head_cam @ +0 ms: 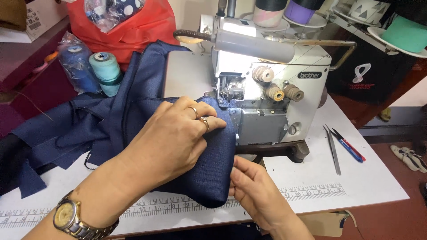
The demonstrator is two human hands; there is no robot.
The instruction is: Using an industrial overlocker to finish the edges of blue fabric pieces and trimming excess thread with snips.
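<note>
White sewing table [356, 178] across the lower frame, printed ruler strip along its near edge. Navy blue fabric [111, 120] spread from mid-left toward centre, its folded end reaching the presser foot of the grey overlock machine [267, 93] at upper centre, lamp lit above the needle. Red plastic bag [129, 26] at upper left, teal thread cone [106, 71] just below it beside a bagged blue cone. Left hand [171, 140] at centre, flat and spread on the fabric, pressing it down, rings on two fingers, wristwatch at lower left. Right hand [253, 193] at lower centre, fingers pinched on the fabric's lower right edge. Tweezers [332, 149] and blue-handled snips [349, 146] side by side, right of the machine.
</note>
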